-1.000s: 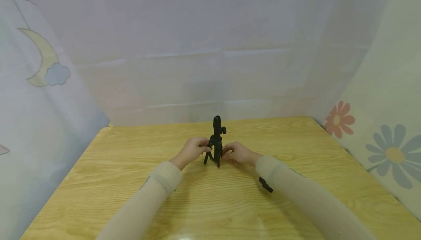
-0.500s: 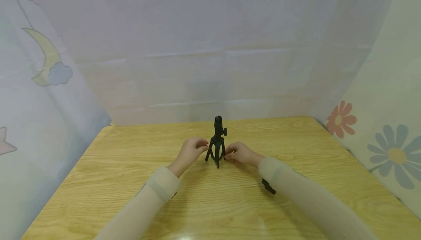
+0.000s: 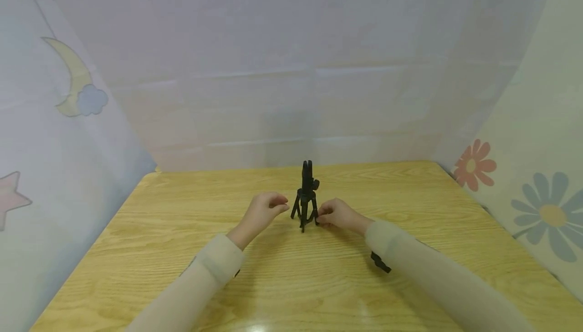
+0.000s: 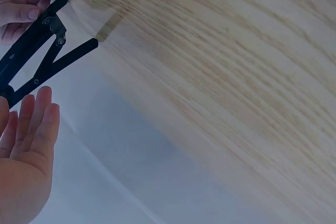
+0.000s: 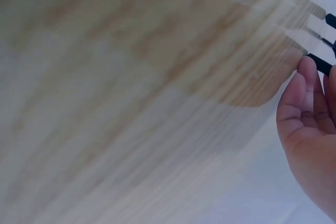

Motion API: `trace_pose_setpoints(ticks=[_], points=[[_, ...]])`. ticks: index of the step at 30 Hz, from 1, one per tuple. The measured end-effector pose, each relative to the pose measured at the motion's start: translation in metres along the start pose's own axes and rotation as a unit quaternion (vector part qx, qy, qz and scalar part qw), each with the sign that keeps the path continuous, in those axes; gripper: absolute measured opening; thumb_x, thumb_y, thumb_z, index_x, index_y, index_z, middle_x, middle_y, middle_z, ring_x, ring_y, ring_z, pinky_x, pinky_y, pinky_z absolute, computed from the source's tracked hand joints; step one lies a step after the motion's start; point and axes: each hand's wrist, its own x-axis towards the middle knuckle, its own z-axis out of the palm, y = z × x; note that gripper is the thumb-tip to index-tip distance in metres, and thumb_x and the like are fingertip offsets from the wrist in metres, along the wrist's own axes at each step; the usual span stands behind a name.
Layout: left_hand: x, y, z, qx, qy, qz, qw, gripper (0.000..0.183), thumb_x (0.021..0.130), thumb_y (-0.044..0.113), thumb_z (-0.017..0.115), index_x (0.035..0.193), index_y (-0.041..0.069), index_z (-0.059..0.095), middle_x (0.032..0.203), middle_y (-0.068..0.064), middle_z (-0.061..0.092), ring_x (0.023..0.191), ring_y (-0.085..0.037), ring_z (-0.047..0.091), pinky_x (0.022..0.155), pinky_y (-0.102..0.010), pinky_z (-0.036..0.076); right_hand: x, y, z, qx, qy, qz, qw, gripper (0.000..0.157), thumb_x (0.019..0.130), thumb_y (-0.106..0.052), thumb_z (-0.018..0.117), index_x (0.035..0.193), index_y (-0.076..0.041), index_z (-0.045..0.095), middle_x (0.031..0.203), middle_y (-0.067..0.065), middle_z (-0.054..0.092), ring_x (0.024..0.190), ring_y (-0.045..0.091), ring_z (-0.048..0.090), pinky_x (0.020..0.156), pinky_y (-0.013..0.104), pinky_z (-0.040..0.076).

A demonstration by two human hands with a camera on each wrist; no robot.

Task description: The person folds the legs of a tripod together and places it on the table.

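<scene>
A small black tripod [image 3: 306, 201] with a side knob stands upright on its spread legs, towards the back of the wooden table. My right hand [image 3: 338, 214] pinches the lower end of its right leg. In the right wrist view, thumb and fingertips of the right hand [image 5: 310, 114] meet at the dark leg end [image 5: 319, 64]. My left hand [image 3: 266, 209] is held just left of the tripod, a small gap away, fingers extended and nothing in them. The left wrist view shows the left hand's fingers [image 4: 42, 124] below the tripod's hinged leg braces [image 4: 52, 69].
The wooden table [image 3: 291, 286] reaches back to a pale cloth wall [image 3: 291, 94]. Printed cloth hangs at both sides, with a moon [image 3: 75, 76] on the left and flowers [image 3: 553, 215] on the right. A black device [image 3: 380, 262] sits under the right cuff.
The tripod has turned about its upright axis and sits slightly further right in view. My left hand has let go of it and drawn back left; my right hand stays at the right leg.
</scene>
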Motion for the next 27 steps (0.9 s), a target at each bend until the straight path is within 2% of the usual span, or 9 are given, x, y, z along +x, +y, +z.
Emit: trace_pose_setpoints(ticks=[7,14,27], points=[[-0.001,0.009,0.005,-0.009,-0.012,0.004,0.9999,0.017,0.093,0.008,0.066,0.106,-0.002,0.069,0.102,-0.010,0.070,0.093,-0.025,0.065,0.081,-0.038,0.053,-0.007,-0.004,0.002,0.015,-0.007,0.006,1.000,0.009,0.093,0.000,0.062,0.087,0.006,0.066,0.077,0.010,0.066,0.070,0.017,0.062,0.065,0.032,0.054],[-0.001,0.014,0.010,-0.001,-0.023,0.012,0.9997,0.018,0.094,0.015,0.066,0.105,0.000,0.069,0.105,-0.010,0.069,0.094,-0.024,0.065,0.081,-0.038,0.054,-0.013,-0.010,0.012,0.017,0.004,0.008,1.000,0.010,0.093,-0.002,0.063,0.086,0.004,0.068,0.073,0.007,0.066,0.066,0.015,0.061,0.061,0.030,0.052],[0.002,0.014,0.012,0.005,-0.003,0.003,1.0000,0.009,0.090,0.007,0.069,0.095,-0.001,0.071,0.088,-0.007,0.070,0.083,-0.020,0.064,0.074,-0.036,0.054,-0.010,-0.012,0.022,0.042,-0.020,-0.001,0.999,0.010,0.093,-0.003,0.064,0.090,0.005,0.069,0.073,0.006,0.065,0.066,0.014,0.060,0.061,0.030,0.053]])
